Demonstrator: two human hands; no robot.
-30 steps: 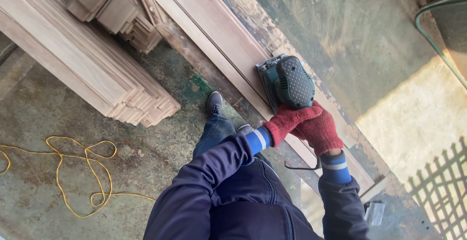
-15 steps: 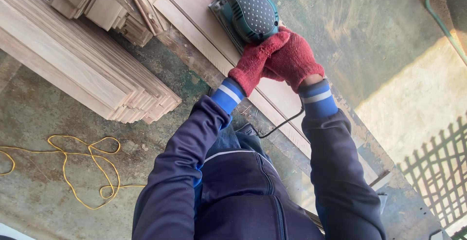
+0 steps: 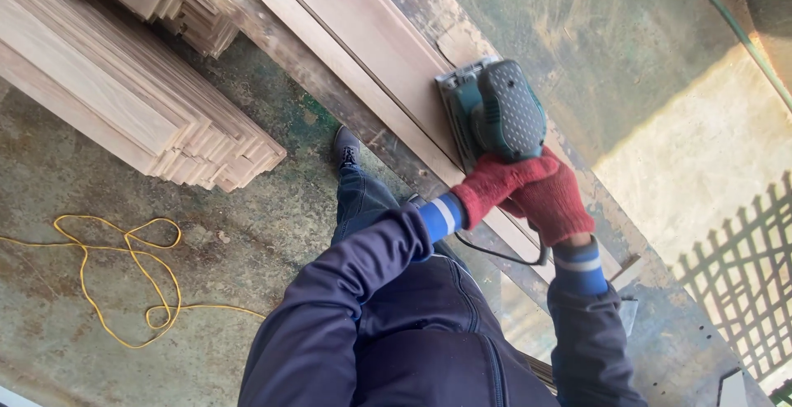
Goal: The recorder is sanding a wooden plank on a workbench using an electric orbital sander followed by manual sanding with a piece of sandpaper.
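Fingers of both red-gloved hands, the left hand [image 3: 495,186] and the right hand [image 3: 551,201], close together round the rear of the green sander [image 3: 495,114], which sits flat on the long plank [image 3: 363,40] lying along the worn surface [image 3: 635,250]. Its black cord [image 3: 503,254] loops under the wrists and could well snag or drag the tool off the plank's edge; a stack of boards [image 3: 124,85] and a yellow cord [image 3: 115,283] lie on the concrete floor [image 3: 247,242]

A long workbench [image 3: 528,36] carries a pale plank [image 3: 363,36] under a green sander [image 3: 495,114].
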